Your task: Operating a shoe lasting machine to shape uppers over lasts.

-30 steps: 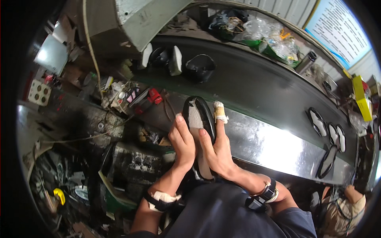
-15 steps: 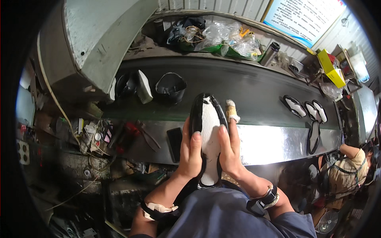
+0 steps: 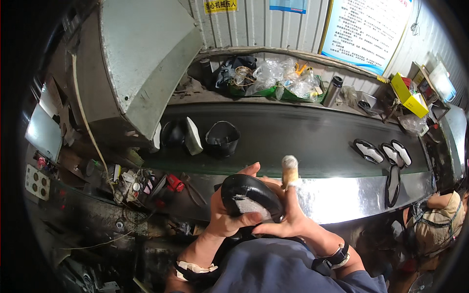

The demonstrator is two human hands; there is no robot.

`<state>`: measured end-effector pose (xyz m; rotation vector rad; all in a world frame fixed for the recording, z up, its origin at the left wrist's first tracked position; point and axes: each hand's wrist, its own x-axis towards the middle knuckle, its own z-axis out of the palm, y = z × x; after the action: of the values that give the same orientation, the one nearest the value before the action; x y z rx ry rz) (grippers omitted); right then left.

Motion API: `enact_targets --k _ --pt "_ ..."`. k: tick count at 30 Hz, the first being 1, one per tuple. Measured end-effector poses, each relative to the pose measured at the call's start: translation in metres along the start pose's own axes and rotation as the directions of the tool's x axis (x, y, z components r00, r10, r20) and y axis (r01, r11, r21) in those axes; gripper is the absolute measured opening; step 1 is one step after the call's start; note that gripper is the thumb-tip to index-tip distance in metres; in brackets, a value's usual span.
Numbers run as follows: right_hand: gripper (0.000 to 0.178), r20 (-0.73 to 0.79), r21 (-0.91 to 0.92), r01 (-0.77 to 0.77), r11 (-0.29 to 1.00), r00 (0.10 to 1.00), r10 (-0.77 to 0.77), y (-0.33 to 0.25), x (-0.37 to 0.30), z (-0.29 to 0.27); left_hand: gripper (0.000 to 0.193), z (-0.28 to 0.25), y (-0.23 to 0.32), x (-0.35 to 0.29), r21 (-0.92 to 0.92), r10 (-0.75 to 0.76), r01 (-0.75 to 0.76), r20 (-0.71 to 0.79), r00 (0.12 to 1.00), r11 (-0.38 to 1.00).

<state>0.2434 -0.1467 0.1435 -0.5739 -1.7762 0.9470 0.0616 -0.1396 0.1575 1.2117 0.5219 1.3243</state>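
Close in front of my body I hold a black shoe [image 3: 239,188] with a whitish underside, its rounded toe end tipped up toward me. My left hand [image 3: 221,219] grips its left side, thumb across the whitish underside. My right hand [image 3: 292,215] holds the right side, thumb at the near edge, other fingers partly hidden behind it. A tan finger cover [image 3: 290,177] with a whitish tip is on a raised finger of that hand. The shoe's far end cannot be made out.
Beyond is a dark conveyor belt [image 3: 273,141] with a metal ledge [image 3: 337,198]. Black boots [image 3: 222,139] stand left, beside a big metal hood [image 3: 146,63]. Several white-soled shoes [image 3: 369,151] lie right. Pliers [image 3: 195,191] rest on the ledge. Another person's sleeve [image 3: 437,215] shows far right.
The shoe has tilted from its length pointing away to its toe end turned up toward me, and it sits lower and nearer. Both hands have shifted their hold on it. The head view has tilted up.
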Motion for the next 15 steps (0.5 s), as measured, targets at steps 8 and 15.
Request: enact_targets --k 8,15 --pt "0.097 -0.050 0.062 -0.174 0.983 0.983 0.177 0.005 -0.026 0.003 0.051 0.022 0.026 -0.014 -0.035 -0.031 0.030 -0.010 0.999 0.999" --pt "0.089 -0.009 -0.133 -0.023 0.991 1.000 0.022 0.001 -0.033 -0.004 0.023 0.037 0.038 -0.026 0.376 0.068 -0.067 0.011 0.998 0.924"
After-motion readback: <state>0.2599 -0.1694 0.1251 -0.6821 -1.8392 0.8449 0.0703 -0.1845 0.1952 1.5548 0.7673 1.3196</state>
